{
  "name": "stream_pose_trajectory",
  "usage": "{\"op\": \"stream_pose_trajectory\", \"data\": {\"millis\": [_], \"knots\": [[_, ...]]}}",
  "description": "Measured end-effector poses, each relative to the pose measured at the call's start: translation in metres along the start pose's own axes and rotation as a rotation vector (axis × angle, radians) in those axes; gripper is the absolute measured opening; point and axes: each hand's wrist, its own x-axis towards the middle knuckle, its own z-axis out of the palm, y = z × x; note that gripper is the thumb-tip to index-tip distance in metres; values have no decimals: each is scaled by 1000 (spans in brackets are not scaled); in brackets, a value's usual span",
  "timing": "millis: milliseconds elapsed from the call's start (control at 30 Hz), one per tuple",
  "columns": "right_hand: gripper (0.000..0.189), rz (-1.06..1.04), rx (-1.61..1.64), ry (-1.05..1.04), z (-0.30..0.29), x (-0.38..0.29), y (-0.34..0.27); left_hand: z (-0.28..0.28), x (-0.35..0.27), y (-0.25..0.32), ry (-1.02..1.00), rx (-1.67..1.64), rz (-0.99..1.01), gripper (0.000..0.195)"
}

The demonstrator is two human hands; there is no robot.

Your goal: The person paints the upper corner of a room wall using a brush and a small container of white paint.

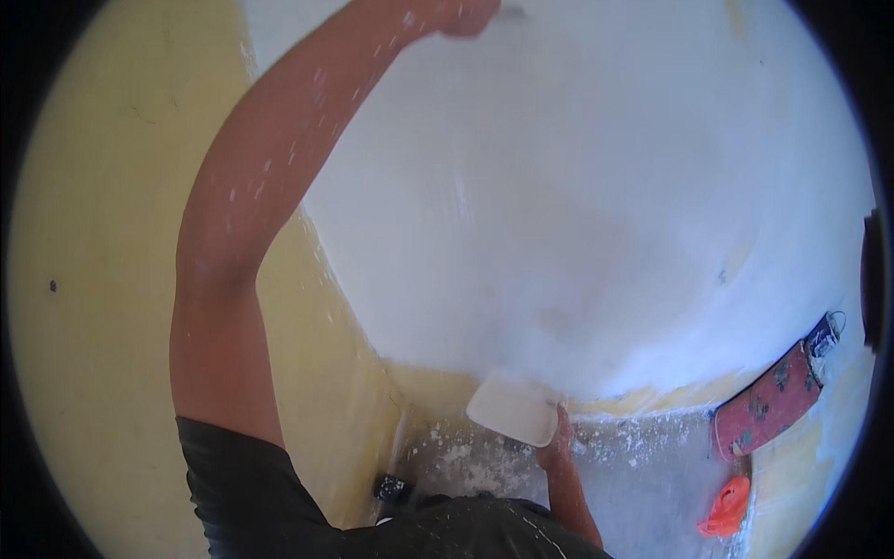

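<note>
My left hand (469,17) is raised high against the white-coated wall (594,175), partly cut off by the top edge. A small blurred grey patch shows beside its fingers; whether it is a tool or a shadow is unclear. White specks dot the left forearm. Lower down, my right hand (557,441) grips the edge of a shallow white plastic tray (513,412) with rounded corners. The tray is held in front of my body, over the floor, and looks pale inside.
A yellow wall (105,209) meets the white one at a left corner. White splatter marks the concrete floor (628,461). At right are a red patterned container (768,405), a dark paint can (824,335) and an orange-red plastic bag (726,509). A black speckled object (392,488) lies lower left.
</note>
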Motion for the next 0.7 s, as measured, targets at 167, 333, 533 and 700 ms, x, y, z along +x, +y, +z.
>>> {"op": "stream_pose_trajectory", "data": {"millis": [167, 333, 533, 700], "knots": [[40, 44, 27, 69, 17, -4, -15, 25, 89, -33, 465, -29, -141, 20], [39, -253, -537, -92, -1, -3, -5, 59, 95, 17, 179, -377, -274, 29], [34, 73, 186, 12, -4, 2, -6, 143, 39, 89, 215, -168, -239, 42], [40, -58, -241, -10, 1, -6, -15, 119, -13, 76, 36, -237, -29, 35]]}}
